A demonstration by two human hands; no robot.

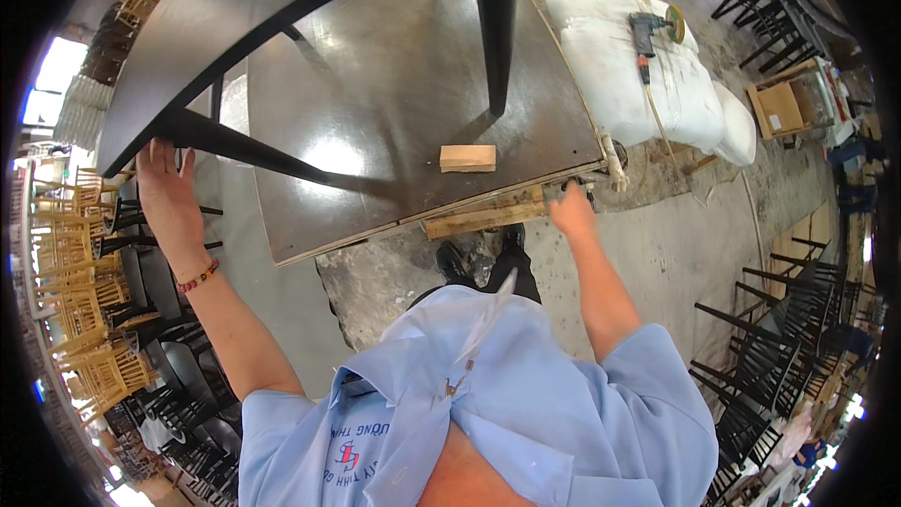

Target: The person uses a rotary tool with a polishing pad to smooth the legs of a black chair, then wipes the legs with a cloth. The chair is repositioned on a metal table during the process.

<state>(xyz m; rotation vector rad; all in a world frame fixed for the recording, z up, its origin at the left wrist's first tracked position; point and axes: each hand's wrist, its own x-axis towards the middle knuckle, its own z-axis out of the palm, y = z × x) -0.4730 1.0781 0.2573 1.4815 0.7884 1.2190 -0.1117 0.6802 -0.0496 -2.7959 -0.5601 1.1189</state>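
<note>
A black wooden furniture piece [272, 28] with a curved edge and tapered legs stands on a dark worktop [394, 84]. At the far left, my left hand [169, 192] reaches up to its rim, fingers stretched and palm showing, the tips against the underside beside a leg. My right hand [572, 211] is closed at the worktop's near right corner, next to a small dark fitting; what its fingers hold, if anything, is hidden. A small pale wooden block [467, 159] lies on the worktop near the front edge, between my hands.
To the right, a disc sander [646, 33] with a hose rests on a white wrapped bundle [615, 47]. Beyond it is an open cardboard box [781, 108]. Black chairs [779, 338] stand at the right, pale wooden chairs [84, 291] at the left. A wooden beam [483, 216] runs below the worktop.
</note>
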